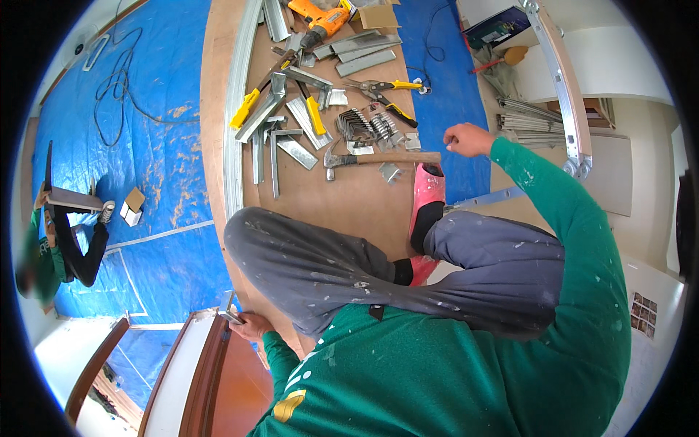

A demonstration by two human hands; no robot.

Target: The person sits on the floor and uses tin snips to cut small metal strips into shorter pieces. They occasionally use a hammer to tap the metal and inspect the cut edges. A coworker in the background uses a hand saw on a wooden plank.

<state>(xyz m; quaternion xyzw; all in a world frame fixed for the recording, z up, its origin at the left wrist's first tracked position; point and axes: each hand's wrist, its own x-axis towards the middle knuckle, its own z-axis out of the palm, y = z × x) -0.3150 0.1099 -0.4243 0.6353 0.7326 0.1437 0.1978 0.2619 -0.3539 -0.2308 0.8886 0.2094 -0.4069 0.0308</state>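
Observation:
Low at the left, my left hand is closed on a short grey metal piece, beside a brown wooden frame. My right hand is raised over the board's right edge with its fingers curled in; whatever they may hold is too small to make out. Nearest to it lies a claw hammer with a wooden handle. Around the hammer are a row of small metal brackets, tin snips with yellow-and-black handles, and cut metal channel pieces. An orange cordless drill rests at the far end.
I sit on a brown board with long metal profiles along its left side. Blue sheeting covers the floor, with a black cable on it. At far left sits another person. A ladder stands at right.

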